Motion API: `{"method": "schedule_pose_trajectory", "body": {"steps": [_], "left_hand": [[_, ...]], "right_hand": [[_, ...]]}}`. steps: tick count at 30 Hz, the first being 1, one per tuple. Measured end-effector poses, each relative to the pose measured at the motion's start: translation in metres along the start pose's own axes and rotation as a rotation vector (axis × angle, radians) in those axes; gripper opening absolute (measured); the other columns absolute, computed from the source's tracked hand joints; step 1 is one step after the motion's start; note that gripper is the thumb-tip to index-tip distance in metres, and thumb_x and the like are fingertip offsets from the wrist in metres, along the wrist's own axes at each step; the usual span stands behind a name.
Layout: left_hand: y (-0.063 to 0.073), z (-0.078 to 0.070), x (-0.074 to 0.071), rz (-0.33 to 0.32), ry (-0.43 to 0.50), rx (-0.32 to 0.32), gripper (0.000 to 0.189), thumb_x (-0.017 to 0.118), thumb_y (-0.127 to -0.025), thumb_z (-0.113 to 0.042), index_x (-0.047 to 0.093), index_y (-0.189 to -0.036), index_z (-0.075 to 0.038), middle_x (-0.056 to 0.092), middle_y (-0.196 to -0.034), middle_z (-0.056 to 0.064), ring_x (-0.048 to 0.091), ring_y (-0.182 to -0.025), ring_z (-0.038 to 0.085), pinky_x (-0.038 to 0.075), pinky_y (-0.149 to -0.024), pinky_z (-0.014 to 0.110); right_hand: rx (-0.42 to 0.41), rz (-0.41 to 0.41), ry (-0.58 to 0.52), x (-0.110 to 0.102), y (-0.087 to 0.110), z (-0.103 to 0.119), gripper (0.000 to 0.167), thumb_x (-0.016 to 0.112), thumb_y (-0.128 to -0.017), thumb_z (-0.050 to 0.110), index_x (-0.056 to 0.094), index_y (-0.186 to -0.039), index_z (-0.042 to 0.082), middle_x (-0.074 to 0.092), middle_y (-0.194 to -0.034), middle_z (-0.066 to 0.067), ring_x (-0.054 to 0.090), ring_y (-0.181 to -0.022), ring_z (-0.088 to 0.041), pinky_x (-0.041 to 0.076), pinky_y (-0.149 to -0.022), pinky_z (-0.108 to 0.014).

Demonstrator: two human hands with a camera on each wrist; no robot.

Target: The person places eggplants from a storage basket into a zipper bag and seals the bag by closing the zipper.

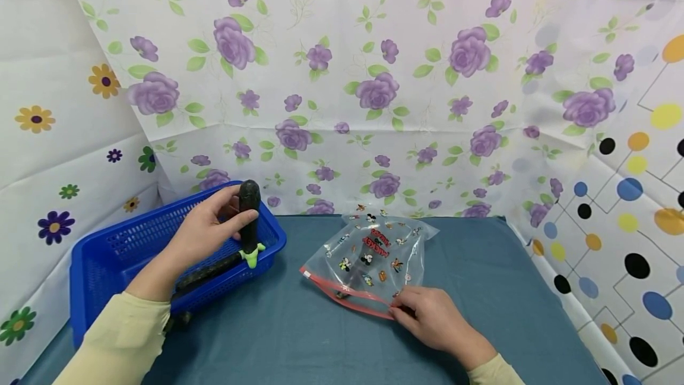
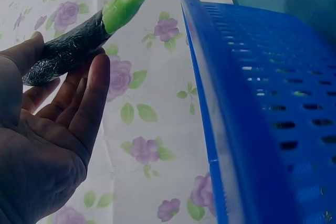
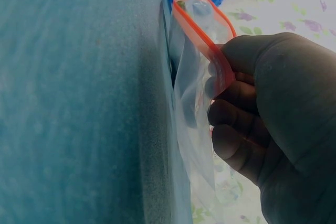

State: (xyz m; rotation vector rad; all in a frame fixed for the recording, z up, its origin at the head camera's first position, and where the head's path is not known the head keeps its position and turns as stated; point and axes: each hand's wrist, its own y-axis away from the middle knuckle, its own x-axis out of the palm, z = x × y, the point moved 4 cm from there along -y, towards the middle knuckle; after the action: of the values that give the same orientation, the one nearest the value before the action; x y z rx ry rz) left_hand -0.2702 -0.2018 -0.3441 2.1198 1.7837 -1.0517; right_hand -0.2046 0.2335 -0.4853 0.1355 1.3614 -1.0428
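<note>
My left hand (image 1: 205, 227) holds a dark toy eggplant (image 1: 249, 204) upright over the right end of a blue basket (image 1: 128, 236), its green cap pointing down. In the left wrist view the thumb and fingertips pinch the wrinkled dark end of this eggplant (image 2: 68, 53). A second dark, long piece (image 1: 211, 272) lies along the basket's near side. To the right, my right hand (image 1: 427, 316) pinches the red zip edge of a clear printed bag (image 1: 395, 254) at its near corner. The bag's mouth gapes in the right wrist view. Something dark shows dimly through its film.
A blue-green cloth (image 1: 299, 343) covers the table. Flowered sheeting (image 1: 342, 153) hangs behind it, and a dotted sheet (image 1: 620, 242) stands along the right side. The basket has perforated walls and sits at the left, a short way from the bag.
</note>
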Motion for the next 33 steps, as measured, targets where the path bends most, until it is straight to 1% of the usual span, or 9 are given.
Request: {"method": "schedule_pose_trajectory", "body": {"steps": [4,9,15,19,22,27,33], "left_hand": [[-0.001,0.0,0.005,0.013,0.037,0.008,0.058,0.07,-0.113,-0.027,0.05,-0.165,-0.009,0.07,-0.119,0.015,0.074,-0.096,0.023,0.066,-0.075,0.034],[-0.001,-0.002,0.013,0.027,0.089,0.013,0.055,0.07,-0.113,-0.027,0.053,-0.162,-0.011,0.072,-0.117,0.015,0.075,-0.094,0.024,0.066,-0.075,0.038],[-0.001,-0.001,0.025,0.056,0.127,-0.001,0.055,0.071,-0.113,-0.029,0.053,-0.162,-0.01,0.073,-0.116,0.014,0.074,-0.091,0.024,0.066,-0.073,0.037],[-0.001,0.0,0.033,0.072,0.155,-0.008,0.056,0.071,-0.113,-0.028,0.052,-0.163,-0.009,0.072,-0.118,0.015,0.073,-0.093,0.026,0.066,-0.073,0.038],[-0.001,0.001,0.038,0.076,0.179,-0.013,0.055,0.071,-0.113,-0.027,0.054,-0.162,-0.009,0.072,-0.117,0.016,0.074,-0.094,0.028,0.067,-0.073,0.042],[-0.001,0.005,0.047,0.085,0.194,-0.019,0.055,0.072,-0.113,-0.027,0.054,-0.161,-0.007,0.071,-0.115,0.016,0.073,-0.094,0.029,0.068,-0.074,0.048],[0.0,0.01,0.06,0.119,0.209,-0.037,0.061,0.071,-0.113,-0.031,0.05,-0.163,-0.005,0.071,-0.119,0.016,0.073,-0.097,0.029,0.067,-0.074,0.048]], "right_hand": [[-0.003,-0.005,-0.001,-0.001,0.0,0.0,0.014,0.087,-0.098,0.015,0.08,-0.096,0.026,0.064,-0.084,0.02,0.051,-0.069,0.01,0.046,-0.059,-0.015],[-0.005,-0.008,0.003,-0.001,0.0,0.0,0.014,0.087,-0.098,0.014,0.08,-0.096,0.026,0.064,-0.084,0.02,0.05,-0.068,0.01,0.045,-0.058,-0.016],[0.009,0.001,0.011,0.0,0.0,-0.001,0.014,0.087,-0.098,0.016,0.08,-0.096,0.028,0.063,-0.084,0.022,0.049,-0.068,0.01,0.044,-0.059,-0.014],[0.01,0.005,0.01,0.001,0.001,-0.001,0.013,0.087,-0.098,0.017,0.08,-0.097,0.028,0.064,-0.085,0.021,0.05,-0.069,0.01,0.045,-0.06,-0.015],[0.007,0.006,0.013,0.001,0.001,-0.002,0.013,0.087,-0.098,0.017,0.08,-0.097,0.027,0.065,-0.086,0.02,0.051,-0.069,0.01,0.046,-0.06,-0.015],[0.005,0.003,0.016,0.001,0.001,-0.002,0.013,0.088,-0.098,0.016,0.08,-0.096,0.027,0.065,-0.085,0.02,0.051,-0.069,0.01,0.046,-0.06,-0.015],[-0.002,-0.008,0.017,0.0,0.001,-0.002,0.014,0.088,-0.097,0.015,0.08,-0.096,0.027,0.065,-0.085,0.021,0.05,-0.068,0.01,0.045,-0.06,-0.014]]}}
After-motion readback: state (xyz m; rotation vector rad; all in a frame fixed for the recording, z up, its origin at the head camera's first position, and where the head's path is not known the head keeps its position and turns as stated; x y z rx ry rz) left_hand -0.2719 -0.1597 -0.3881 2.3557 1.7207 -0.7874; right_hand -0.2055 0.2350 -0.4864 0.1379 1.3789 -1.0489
